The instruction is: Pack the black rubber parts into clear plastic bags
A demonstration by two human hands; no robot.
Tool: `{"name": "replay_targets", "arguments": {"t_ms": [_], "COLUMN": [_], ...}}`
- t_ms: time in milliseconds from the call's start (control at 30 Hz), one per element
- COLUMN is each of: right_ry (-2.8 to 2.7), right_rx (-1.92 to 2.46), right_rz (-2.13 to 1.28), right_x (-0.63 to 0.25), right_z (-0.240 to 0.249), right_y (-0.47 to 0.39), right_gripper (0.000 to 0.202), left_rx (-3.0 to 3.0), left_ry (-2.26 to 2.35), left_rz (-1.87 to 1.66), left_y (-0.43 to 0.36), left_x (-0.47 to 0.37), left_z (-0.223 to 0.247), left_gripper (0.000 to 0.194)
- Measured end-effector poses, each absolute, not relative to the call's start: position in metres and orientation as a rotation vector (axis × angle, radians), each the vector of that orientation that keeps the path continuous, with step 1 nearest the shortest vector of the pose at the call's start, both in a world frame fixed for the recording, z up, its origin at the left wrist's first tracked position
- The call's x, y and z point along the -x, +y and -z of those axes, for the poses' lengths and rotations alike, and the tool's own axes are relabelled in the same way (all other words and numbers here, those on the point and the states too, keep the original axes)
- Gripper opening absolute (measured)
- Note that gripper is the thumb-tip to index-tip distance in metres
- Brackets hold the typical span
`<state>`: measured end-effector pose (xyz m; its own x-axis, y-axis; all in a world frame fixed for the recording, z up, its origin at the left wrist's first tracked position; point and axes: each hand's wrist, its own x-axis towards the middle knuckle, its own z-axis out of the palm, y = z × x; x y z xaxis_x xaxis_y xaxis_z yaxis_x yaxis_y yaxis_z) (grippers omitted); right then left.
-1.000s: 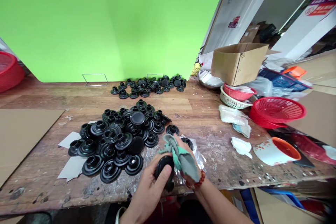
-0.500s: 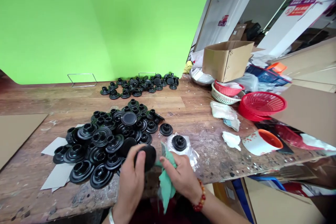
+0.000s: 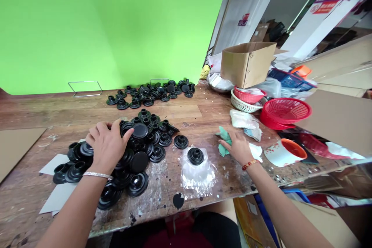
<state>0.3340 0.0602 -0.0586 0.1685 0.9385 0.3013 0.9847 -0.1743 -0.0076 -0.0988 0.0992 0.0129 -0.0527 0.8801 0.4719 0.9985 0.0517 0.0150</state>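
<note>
My left hand (image 3: 106, 143) is over the pile of black round plastic parts (image 3: 157, 153), its thumb and fingers apart; what lies under its palm is hidden. These parts are stepped discs with a short hollow neck, some lying flat face up. Off to the right, my right hand (image 3: 240, 147) has a crumpled green cloth (image 3: 223, 151) between thumb and fingers, low over the table. Between the hands, a single black part (image 3: 195, 155) lies on a stack of clear plastic bags (image 3: 197, 180).
More black parts (image 3: 148, 101) stand along the green board (image 3: 116, 27). On the right are a white cup with orange inside (image 3: 286, 152), red baskets (image 3: 286, 112), a cardboard box (image 3: 247, 64) and folded wipes (image 3: 245, 119). Grey cards (image 3: 55, 197) stick out under the pile.
My left hand has moved left from the table's front onto the pile; the black disc it held is no longer visible in it. My right hand has carried the green cloth rightward.
</note>
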Motion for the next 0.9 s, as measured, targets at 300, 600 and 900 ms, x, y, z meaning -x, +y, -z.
{"name": "replay_targets", "arguments": {"t_ms": [300, 600, 900], "right_ry": [-2.069, -2.07, -1.9], "right_rx": [1.52, 1.649, 1.616], "right_rz": [0.051, -0.235, -0.323], "right_x": [-0.252, -0.224, -0.226], "right_z": [0.042, 0.058, 0.052], "right_y": [0.032, 0.035, 0.031], "right_gripper": [0.023, 0.021, 0.018], "left_rx": [2.054, 2.388, 2.986], "left_ry": [-1.824, -1.623, -1.452], "left_rz": [0.643, 1.305, 1.122], "left_y": [0.108, 0.039, 0.002], "left_x": [0.118, 0.058, -0.034], "left_z": [0.0, 0.002, 0.067], "left_gripper": [0.046, 0.02, 0.028]}}
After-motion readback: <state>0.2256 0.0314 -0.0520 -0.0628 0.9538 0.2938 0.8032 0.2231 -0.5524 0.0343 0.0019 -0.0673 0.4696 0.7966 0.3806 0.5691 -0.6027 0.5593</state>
